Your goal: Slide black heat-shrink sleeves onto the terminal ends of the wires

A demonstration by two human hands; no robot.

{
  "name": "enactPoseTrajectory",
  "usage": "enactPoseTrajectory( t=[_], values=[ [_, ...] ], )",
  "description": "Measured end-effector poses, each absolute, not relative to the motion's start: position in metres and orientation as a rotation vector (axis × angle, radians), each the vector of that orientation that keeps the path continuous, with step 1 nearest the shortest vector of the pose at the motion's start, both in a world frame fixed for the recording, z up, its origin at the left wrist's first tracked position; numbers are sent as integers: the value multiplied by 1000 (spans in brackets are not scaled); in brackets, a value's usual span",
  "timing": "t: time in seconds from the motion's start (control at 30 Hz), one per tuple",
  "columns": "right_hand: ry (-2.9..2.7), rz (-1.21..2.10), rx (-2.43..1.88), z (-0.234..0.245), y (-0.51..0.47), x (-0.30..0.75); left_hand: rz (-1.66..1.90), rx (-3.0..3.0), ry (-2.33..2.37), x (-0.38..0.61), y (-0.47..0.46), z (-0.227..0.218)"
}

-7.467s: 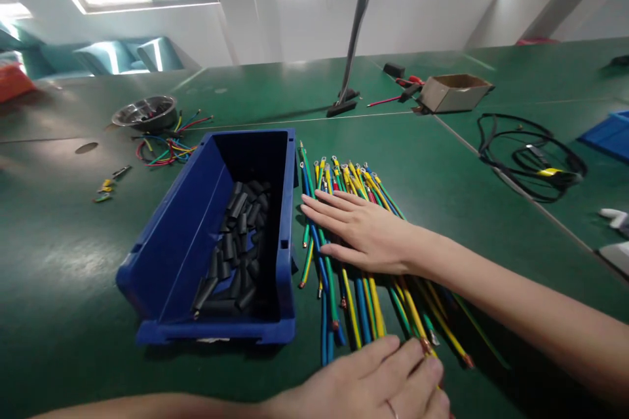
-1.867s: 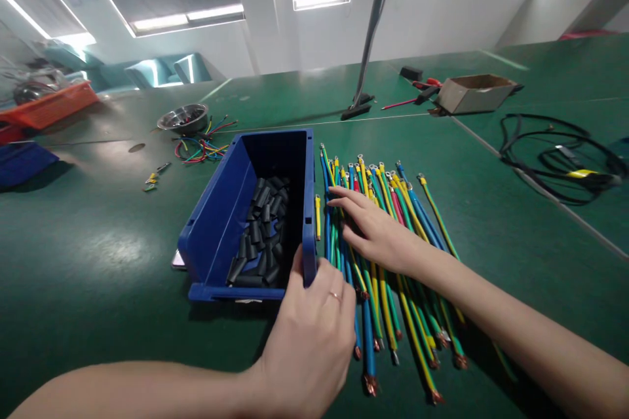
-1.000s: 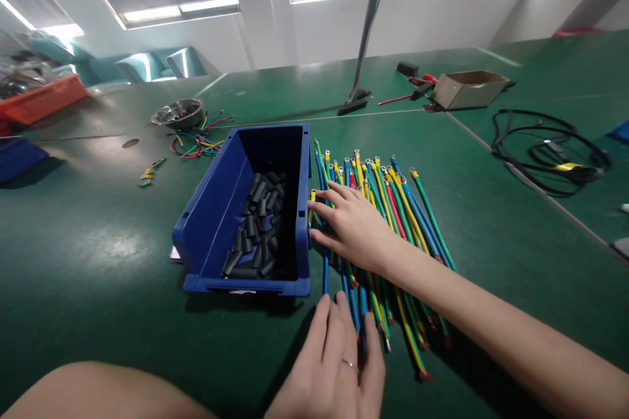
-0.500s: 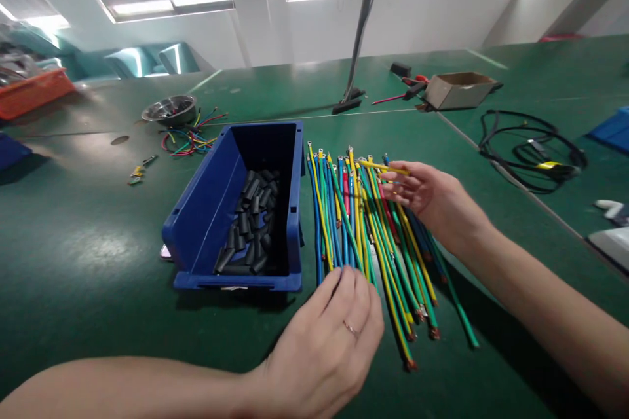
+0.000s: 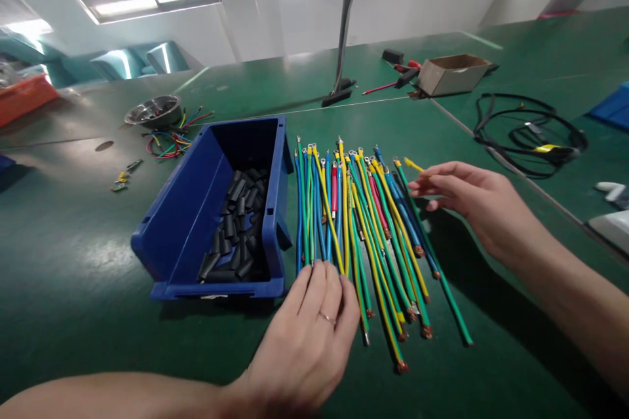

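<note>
1. The blue bin (image 5: 181, 213) stands on the green table (image 5: 93, 327), with many short black tubes (image 5: 240, 206) lying inside it.
2. The cables (image 5: 346, 216) lie just to the right of the bin, in a loose row, side by side and partly crossing. They are blue, green, yellow, red and striped; many have metal eyelets at the end far from me, and several show bare copper at the near end.
3. My left hand (image 5: 307, 334) is near the front right corner of the bin. Its fingers are close together and a little bent, the tips touching the near ends of the leftmost cables. Whether they pinch any of these, I cannot tell.
4. My right hand (image 5: 466, 203) is well to the right of the bin, beyond the row. Its fingers are curled and pinch a short yellow piece (image 5: 413, 165), of which one end sticks out to the left, toward the bin.
5. Under this right hand, the rightmost green cable (image 5: 455, 308) runs aslant, away from the bin.
6. Behind the bin, to its left, there is a metal bowl (image 5: 164, 120) with thin coloured wires (image 5: 170, 144) beside it.
</note>
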State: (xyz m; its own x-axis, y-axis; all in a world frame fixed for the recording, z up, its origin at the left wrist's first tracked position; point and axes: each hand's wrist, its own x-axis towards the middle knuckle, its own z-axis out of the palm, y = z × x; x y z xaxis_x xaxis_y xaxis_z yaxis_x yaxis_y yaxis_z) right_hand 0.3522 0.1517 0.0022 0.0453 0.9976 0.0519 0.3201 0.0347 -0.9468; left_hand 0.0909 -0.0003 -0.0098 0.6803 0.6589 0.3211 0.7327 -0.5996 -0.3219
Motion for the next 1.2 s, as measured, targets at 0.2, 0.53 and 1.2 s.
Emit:
enactPoseTrajectory(
  t=[0.2, 0.53, 1.2],
  values=[
    [-1741, 611, -1615, -11, 149, 359, -592, -2550, -832, 79, 10, 20],
    [-1953, 342, -1547, -16, 147, 322, -538, -2367, -1568, 32, 38, 28],
    [-1657, 886, -1317, -25, 145, 196, -748, -2526, -1809, 42, 35, 27]
  ],
)
